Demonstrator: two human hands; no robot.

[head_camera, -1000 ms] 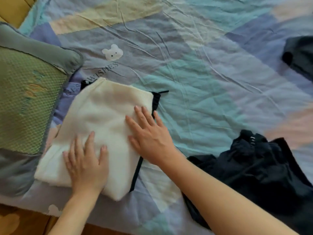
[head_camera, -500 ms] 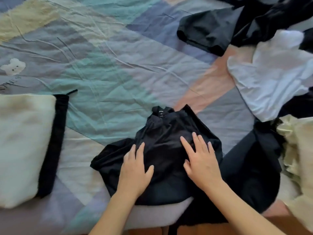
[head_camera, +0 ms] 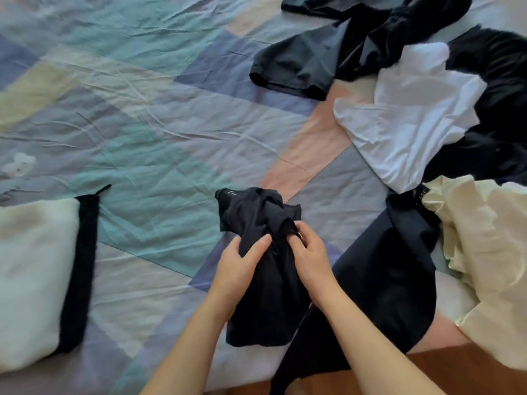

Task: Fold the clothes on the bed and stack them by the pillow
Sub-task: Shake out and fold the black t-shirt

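Black fabric fills both grips: the left hand and the right hand are each clenched on one bunched black garment, lifted at the near edge of the bed. The step in hand looks like picking up the next piece; it next needs shaking out and laying flat before any fold. To the left lie one folded cream garment over one folded black piece. Waiting unfolded on the right: one white shirt, one pale yellow garment, and dark clothes, at least two, count unclear.
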